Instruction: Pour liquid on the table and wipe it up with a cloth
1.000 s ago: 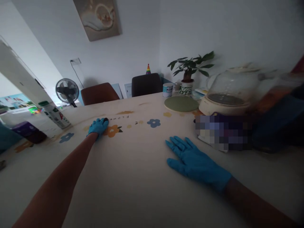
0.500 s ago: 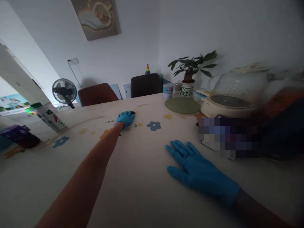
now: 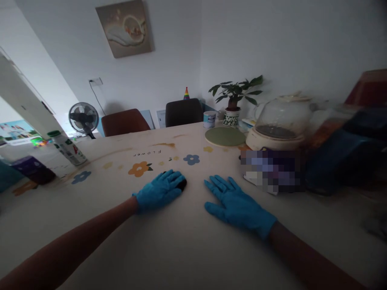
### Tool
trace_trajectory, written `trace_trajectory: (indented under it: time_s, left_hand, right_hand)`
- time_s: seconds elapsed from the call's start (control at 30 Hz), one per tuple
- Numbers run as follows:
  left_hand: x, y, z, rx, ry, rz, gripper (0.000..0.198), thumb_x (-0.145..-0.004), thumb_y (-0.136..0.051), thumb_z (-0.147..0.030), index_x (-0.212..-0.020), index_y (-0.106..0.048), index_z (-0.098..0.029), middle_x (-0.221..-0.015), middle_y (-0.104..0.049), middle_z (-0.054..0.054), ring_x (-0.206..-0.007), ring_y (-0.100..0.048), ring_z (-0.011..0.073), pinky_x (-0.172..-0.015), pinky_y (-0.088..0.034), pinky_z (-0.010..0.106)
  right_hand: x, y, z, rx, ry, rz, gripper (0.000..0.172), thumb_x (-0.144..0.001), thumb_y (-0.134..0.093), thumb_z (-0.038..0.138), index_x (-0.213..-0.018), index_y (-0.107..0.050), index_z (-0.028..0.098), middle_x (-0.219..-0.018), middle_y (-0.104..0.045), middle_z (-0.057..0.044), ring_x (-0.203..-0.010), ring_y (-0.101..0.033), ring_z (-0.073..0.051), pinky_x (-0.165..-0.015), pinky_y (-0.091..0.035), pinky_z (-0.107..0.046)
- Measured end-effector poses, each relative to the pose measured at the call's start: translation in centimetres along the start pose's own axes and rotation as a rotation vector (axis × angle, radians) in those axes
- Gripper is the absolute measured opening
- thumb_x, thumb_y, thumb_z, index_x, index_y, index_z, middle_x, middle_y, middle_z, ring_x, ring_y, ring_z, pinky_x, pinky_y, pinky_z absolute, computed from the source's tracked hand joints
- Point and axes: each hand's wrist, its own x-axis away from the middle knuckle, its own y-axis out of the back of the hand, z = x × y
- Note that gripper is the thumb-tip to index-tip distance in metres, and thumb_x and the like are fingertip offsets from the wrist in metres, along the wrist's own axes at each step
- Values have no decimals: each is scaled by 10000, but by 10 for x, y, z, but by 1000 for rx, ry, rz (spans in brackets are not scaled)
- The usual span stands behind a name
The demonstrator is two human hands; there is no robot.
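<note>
My left hand, in a blue rubber glove, presses down over a small black pad on the tablecloth. Only the pad's edge shows past the fingertips, so I cannot tell its exact kind. To the right, my right hand, gloved in blue as well, lies flat with its fingers spread and nothing in it. The cloth is pale, with printed flowers, and a brown stain marks it beyond my left hand.
At the right stand a glass kettle, a green round mat, a can and a potted plant. A white bottle and a purple package are at the left. Chairs line the far edge.
My left hand has come back toward me and slightly right with the black pad, uncovering the printed word and orange flower. My right hand still rests flat on the cloth; the view has shifted slightly.
</note>
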Motion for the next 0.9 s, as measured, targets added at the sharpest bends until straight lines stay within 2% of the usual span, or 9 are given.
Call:
trace_trajectory:
  time_s: [0.1, 0.2, 0.27, 0.33, 0.47, 0.6, 0.77, 0.83, 0.9]
  left_hand:
    - [45, -11, -32, -56, -56, 42, 636, -1056, -281, -585, -1624, -332, -304, -1683, -312, 55, -1574, -238, 335, -1310, -218, 587]
    - [78, -18, -58, -80, -171, 69, 649, -1051, -341, -575, -1652, -226, -359, -1687, -286, 44, -1557, -285, 339, -1286, -294, 602]
    - [88, -20, -69, -72, -240, 71, 681, -1048, -378, -567, -1659, -139, -386, -1684, -289, 28, -1543, -323, 321, -1278, -325, 583]
    - [84, -21, -71, -57, -266, 67, 668, -1052, -388, -559, -1653, -137, -411, -1676, -310, 2, -1538, -335, 305, -1282, -321, 572]
    - [47, -21, -59, -25, -210, 45, 574, -1057, -361, -565, -1611, -314, -421, -1651, -377, -16, -1554, -303, 295, -1303, -253, 577]
    - [-11, -14, -27, -11, -81, 36, 568, -1062, -288, -583, -1595, -362, -401, -1668, -354, -7, -1582, -226, 299, -1305, -177, 607]
    - [-87, 6, 38, -85, 180, 15, 615, -1060, -212, -546, -1636, -281, -340, -1729, -189, 15, -1604, -124, 318, -1272, -130, 680]
    - [-116, 14, 68, -128, 259, 33, 612, -1057, -207, -488, -1642, -269, -317, -1739, -145, 32, -1608, -79, 329, -1247, -142, 715]
    - [-141, 21, 98, -144, 336, -3, 623, -1047, -222, -485, -1637, -290, -297, -1738, -147, 57, -1601, -91, 353, -1237, -174, 713]
  right_hand:
    - [0, 0, 1, 1, -1, -22, 872, -988, -387, 722, -1658, -315, 168, -1691, -254, -140, -1568, -208, -398, -1276, -139, -654]
    - [0, 1, 2, 14, -4, -4, 877, -994, -384, 710, -1662, -296, 150, -1696, -223, -147, -1574, -183, -402, -1275, -124, -657]
    - [0, 2, 2, 14, -6, 14, 886, -997, -374, 713, -1664, -278, 138, -1701, -199, -152, -1578, -165, -402, -1275, -111, -660]
    - [0, 3, 3, 6, -8, 19, 892, -995, -378, 717, -1665, -275, 138, -1704, -198, -153, -1578, -163, -406, -1274, -104, -663]
    - [0, 2, 3, 2, -13, 15, 880, -996, -389, 718, -1664, -286, 154, -1707, -213, -143, -1581, -166, -401, -1278, -99, -656]
    - [2, 4, 5, -19, -18, 22, 888, -1002, -364, 735, -1672, -257, 163, -1713, -185, -140, -1589, -152, -388, -1284, -85, -643]
    - [6, 6, 6, -104, -26, 54, 910, -987, -411, 747, -1676, -245, 177, -1728, -150, -137, -1599, -96, -387, -1288, -4, -622]
    - [7, 6, 5, -143, -28, 54, 925, -981, -407, 769, -1678, -230, 188, -1733, -134, -133, -1603, -75, -379, -1287, 26, -610]
    - [9, 6, 5, -177, -28, 56, 939, -977, -396, 788, -1682, -212, 195, -1737, -114, -130, -1607, -55, -369, -1287, 51, -594]
